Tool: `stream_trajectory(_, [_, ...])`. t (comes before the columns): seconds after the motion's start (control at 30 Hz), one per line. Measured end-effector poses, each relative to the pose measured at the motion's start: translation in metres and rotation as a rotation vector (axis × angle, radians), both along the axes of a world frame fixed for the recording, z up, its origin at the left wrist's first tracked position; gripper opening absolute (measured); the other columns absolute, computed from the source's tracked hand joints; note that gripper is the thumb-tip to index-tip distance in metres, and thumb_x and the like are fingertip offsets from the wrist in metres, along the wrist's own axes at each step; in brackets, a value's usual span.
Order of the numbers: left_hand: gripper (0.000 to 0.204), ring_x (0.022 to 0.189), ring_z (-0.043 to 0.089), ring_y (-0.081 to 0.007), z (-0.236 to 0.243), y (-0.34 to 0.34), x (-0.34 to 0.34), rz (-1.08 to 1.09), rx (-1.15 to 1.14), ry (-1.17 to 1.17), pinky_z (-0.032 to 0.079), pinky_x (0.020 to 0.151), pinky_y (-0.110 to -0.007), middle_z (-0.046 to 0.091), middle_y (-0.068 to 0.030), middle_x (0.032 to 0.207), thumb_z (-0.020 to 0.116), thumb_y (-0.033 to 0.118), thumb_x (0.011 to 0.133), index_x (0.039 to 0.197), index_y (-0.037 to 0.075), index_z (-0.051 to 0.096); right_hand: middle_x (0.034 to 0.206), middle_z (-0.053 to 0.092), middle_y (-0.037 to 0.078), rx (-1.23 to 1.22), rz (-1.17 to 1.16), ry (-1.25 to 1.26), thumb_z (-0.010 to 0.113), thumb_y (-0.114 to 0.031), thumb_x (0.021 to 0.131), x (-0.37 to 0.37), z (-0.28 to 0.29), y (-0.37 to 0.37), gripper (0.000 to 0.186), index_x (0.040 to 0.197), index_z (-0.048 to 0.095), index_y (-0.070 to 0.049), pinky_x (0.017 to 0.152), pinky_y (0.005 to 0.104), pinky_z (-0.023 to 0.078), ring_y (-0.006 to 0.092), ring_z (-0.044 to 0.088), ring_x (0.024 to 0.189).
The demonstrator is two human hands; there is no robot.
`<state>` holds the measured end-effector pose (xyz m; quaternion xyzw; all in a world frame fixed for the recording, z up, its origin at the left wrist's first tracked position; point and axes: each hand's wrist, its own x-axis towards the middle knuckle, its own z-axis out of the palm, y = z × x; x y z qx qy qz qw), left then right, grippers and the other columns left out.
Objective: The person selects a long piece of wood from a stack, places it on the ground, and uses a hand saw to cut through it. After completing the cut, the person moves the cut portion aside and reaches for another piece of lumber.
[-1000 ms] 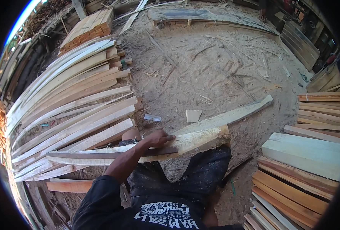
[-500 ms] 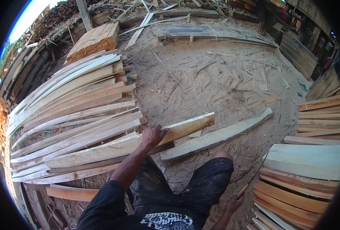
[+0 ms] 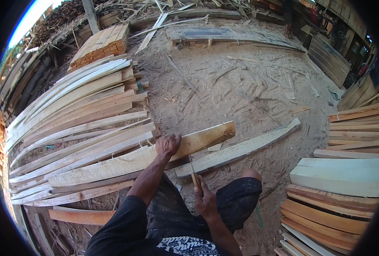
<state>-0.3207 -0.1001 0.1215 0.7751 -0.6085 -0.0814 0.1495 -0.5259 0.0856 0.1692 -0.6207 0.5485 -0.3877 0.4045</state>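
A rough pale plank (image 3: 206,137) with bark-toned patches lies tilted on edge across my front, its left part resting over other boards. My left hand (image 3: 168,145) is wrapped over its upper edge near the middle. My right hand (image 3: 205,199) grips the wooden handle of a machete (image 3: 195,178), whose thin blade points up and away, seen nearly edge-on. The blade tip is close to the plank's lower side; whether it touches cannot be told. Beyond my knees, another pale board (image 3: 245,147) lies slantwise on the ground, to the right of the plank.
Rows of long boards (image 3: 82,109) lie at the left, with a neat stack of planks (image 3: 102,45) behind them. More stacked boards (image 3: 330,213) stand at the right. A low wooden platform (image 3: 236,36) spans the back. Sawdust and scraps cover the ground.
My right hand has swung the machete from the far lower right in to the front of the plank. My left hand stays on the plank, now turned slightly more over it.
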Motion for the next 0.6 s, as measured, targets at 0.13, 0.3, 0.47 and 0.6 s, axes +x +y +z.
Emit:
stream_trajectory(0.13, [0.052,0.078,0.066,-0.0379,-0.004,0.0,0.005,-0.087,0.0,-0.042,0.05,0.071,-0.049,0.067,-0.0213,0.078,0.046,0.052,0.089,0.081,0.007,0.07,0.115,0.062,0.027,0.09,0.01,0.086,0.048,-0.03,0.098,-0.011,0.0,0.023,0.05,0.138,0.046,-0.001,0.083,0.0368,0.052,0.0357,0.065,0.104])
stream_trajectory(0.3, [0.045,0.073,0.063,-0.0388,-0.019,-0.001,0.02,-0.253,-0.197,0.007,0.047,0.066,-0.051,0.064,-0.0197,0.074,0.045,0.048,0.088,0.078,0.007,0.061,0.103,0.066,0.026,0.344,-0.003,-0.06,0.052,-0.03,0.097,-0.02,0.005,0.019,0.048,0.136,0.048,-0.002,0.075,0.038,0.054,0.0339,0.069,0.091])
stream_trajectory(0.47, [0.046,0.075,0.063,-0.0391,-0.021,-0.005,0.02,-0.151,-0.096,0.086,0.046,0.067,-0.051,0.064,-0.019,0.077,0.04,0.047,0.091,0.08,0.007,0.061,0.108,0.065,0.026,0.048,-0.033,-0.071,0.052,-0.03,0.097,-0.017,0.002,-0.001,0.049,0.136,0.048,-0.002,0.079,0.0367,0.053,0.0324,0.068,0.096])
stream_trajectory(0.6, [0.047,0.076,0.063,-0.0389,-0.017,-0.008,0.012,-0.061,-0.01,0.051,0.047,0.067,-0.051,0.065,-0.0188,0.078,0.042,0.047,0.091,0.077,0.007,0.063,0.114,0.063,0.027,0.092,-0.013,0.077,0.053,-0.029,0.096,-0.014,-0.009,0.005,0.049,0.136,0.048,-0.001,0.084,0.0383,0.052,0.0378,0.065,0.104])
